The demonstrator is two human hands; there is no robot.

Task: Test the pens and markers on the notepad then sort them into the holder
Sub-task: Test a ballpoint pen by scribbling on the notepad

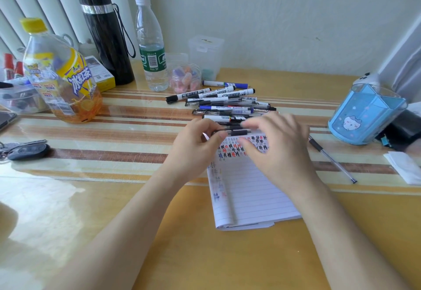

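My left hand (196, 146) pinches a clear pen with a black grip (238, 133) and holds it level over the top of the lined notepad (248, 194). Red, blue and black test marks cover the notepad's upper edge. My right hand (280, 148) hovers at the pen's right end, its fingers spread and blurred; no grip on the pen shows. A pile of several whiteboard markers and pens (218, 100) lies just beyond the notepad. One more pen (330, 158) lies alone to the right. The blue holder (364, 116) stands at the far right.
At the back left stand an iced tea bottle (61, 78), a black flask (104, 34), a water bottle (151, 46), a small jar (185, 78) and a clear tub (206, 55). A car key (27, 150) lies left, and folded tissue (405, 166) lies right.
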